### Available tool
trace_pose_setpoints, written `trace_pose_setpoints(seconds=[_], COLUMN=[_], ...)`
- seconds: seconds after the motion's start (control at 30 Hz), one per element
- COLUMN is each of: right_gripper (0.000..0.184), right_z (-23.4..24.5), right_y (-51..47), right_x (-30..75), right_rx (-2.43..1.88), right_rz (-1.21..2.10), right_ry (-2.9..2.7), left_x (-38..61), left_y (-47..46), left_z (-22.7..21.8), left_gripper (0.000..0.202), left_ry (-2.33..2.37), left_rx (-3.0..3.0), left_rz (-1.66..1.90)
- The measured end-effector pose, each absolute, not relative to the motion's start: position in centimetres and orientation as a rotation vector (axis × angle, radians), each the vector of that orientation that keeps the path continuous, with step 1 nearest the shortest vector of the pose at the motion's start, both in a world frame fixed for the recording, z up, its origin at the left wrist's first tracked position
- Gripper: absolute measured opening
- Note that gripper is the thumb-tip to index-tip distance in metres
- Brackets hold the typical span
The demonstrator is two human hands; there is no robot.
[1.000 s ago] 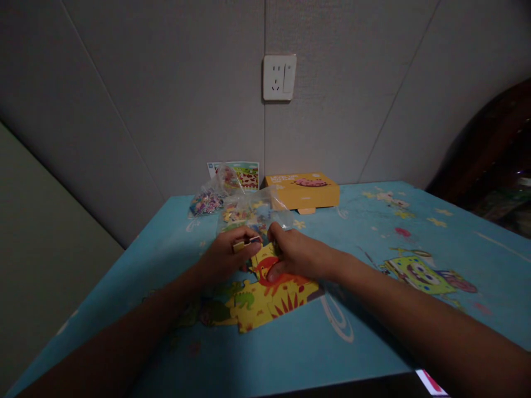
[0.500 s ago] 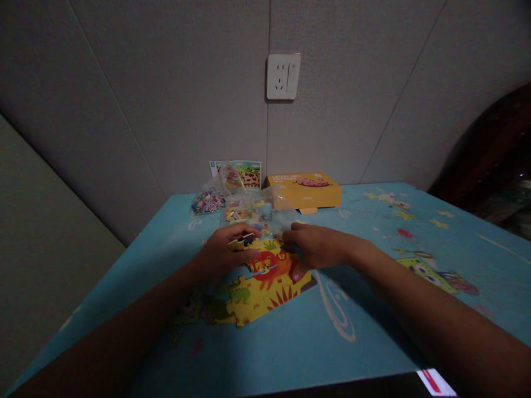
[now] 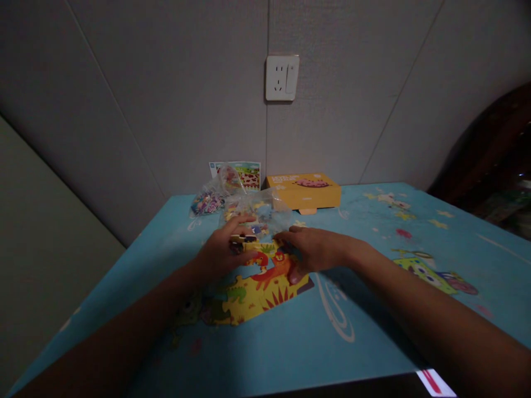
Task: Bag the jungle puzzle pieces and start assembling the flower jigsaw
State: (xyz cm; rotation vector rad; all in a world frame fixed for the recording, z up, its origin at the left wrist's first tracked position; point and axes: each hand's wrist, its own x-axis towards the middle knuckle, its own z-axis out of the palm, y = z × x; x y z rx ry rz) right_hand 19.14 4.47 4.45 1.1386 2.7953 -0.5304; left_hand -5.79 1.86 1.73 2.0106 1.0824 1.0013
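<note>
A partly joined jigsaw puzzle (image 3: 265,293), yellow with a red lion and a green crocodile, lies on the blue table. Held edge-on between the thumb and fingers of my left hand (image 3: 219,251) is a puzzle piece (image 3: 244,239), above the puzzle's upper left side. My right hand (image 3: 317,251) grips the puzzle's right side, its thumb on the lower part and its curled fingers at the upper edge. Those fingertips are partly hidden. Blue tabletop shows through a gap near the crocodile. Just beyond both hands is a clear plastic bag (image 3: 276,213) with puzzle pieces.
A second bag (image 3: 207,200) of purplish pieces lies at the back left. Behind it, a picture card (image 3: 251,174) leans by the wall. An orange puzzle box (image 3: 309,193) stands at the back right. The table (image 3: 373,331) has printed cartoon figures; a socket (image 3: 282,77) is on the wall.
The piece in my left hand has tilted to edge-on. The blue gap in the puzzle looks wider, and the joined part has shifted slightly left. My right hand has moved a little left with it.
</note>
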Motion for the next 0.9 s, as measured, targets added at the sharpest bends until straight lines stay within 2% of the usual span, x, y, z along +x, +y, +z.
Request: trace_pose_setpoints(seconds=[0.17, 0.43, 0.7, 0.9], right_gripper=[0.080, 0.073, 0.076, 0.064], right_z=[4.6, 3.9, 3.7, 3.9], right_y=[4.3, 4.3, 4.5, 4.4], right_x=[18.9, 18.2, 18.1, 17.8], right_rx=[1.187, 1.278, 1.361, 1.429], right_rz=[-0.544, -0.565, -0.618, -0.722], right_ry=[2.782, 2.838, 2.831, 2.858], left_x=[-5.4, -5.7, -5.5, -5.7], left_y=[1.5, 1.6, 1.5, 2.3], left_z=[1.6, 1.6, 1.7, 1.1], left_gripper=[0.063, 0.067, 0.072, 0.079], left_ry=[1.076, 1.096, 1.064, 1.129], left_rx=[2.072, 1.986, 2.081, 1.955], left_rz=[0.948, 1.065, 0.910, 1.103])
